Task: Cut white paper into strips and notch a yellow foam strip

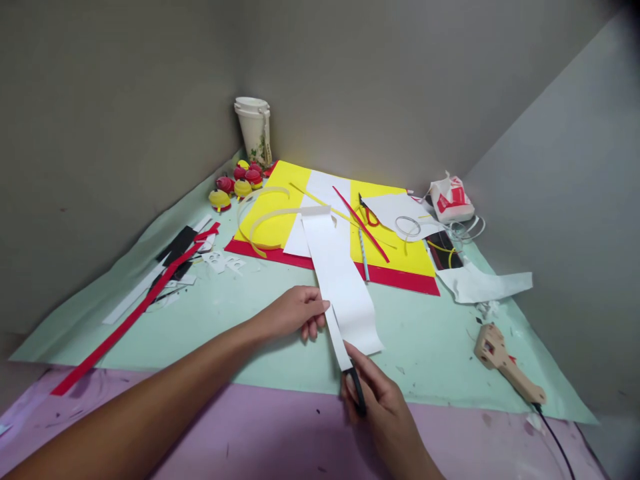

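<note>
My left hand (303, 313) pinches the left edge of a long white paper sheet (345, 287), thumb on top. In my right hand (377, 400) is a pair of scissors with black handles (358, 393); their blades are hidden by the paper and my fingers. A narrow white strip (339, 340) stands partly cut from the sheet's left side, and the slit reaches up to near my left thumb. The sheet's far end lies over yellow, white and red sheets, and its near right corner curls.
Yellow sheets (400, 240) and a red sheet (420, 283) lie behind. A glue gun (507, 367) with a cord rests at right. Red strips (145, 303) and scraps lie left. A white cup (254, 130), small red and yellow pieces (243, 189) and orange-handled pliers (369, 212) are farther back.
</note>
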{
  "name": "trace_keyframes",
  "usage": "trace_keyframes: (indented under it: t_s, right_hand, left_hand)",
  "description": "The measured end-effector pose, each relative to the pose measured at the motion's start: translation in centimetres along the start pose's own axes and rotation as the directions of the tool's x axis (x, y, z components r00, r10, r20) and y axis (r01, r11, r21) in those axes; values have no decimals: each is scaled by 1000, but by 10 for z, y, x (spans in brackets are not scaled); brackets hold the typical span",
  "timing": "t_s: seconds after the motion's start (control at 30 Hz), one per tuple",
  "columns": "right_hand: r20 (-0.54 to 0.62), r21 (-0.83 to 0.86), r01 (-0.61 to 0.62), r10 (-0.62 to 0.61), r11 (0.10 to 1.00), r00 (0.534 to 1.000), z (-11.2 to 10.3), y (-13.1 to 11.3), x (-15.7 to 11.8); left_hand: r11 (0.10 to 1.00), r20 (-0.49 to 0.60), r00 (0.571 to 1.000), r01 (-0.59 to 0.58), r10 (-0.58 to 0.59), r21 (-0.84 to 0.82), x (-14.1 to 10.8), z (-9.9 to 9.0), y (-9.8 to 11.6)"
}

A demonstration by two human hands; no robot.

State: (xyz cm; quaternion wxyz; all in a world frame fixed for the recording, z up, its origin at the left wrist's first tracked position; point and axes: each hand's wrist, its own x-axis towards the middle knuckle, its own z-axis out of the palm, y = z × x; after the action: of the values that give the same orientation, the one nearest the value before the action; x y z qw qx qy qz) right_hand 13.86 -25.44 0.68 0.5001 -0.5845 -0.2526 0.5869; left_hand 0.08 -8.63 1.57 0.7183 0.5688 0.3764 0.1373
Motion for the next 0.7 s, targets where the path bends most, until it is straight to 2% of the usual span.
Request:
trace_keyframes:
  t_s: [0.27,0.5,0.7]
  right_hand:
    - [7,33,14,-15,999,1000,-2,3,0]
    - [-10,24,37,-37,999,999,-2,10,3]
    - [11,-10,25,-25,1000,1000,-2,3,2]
  left_hand:
    - [999,-65,998,-20,17,-47,2,1,-2]
    - [999,-48,999,-28,26,-42,2,0,-2]
    - [999,-33,999,-29,28,-34,1,0,0]
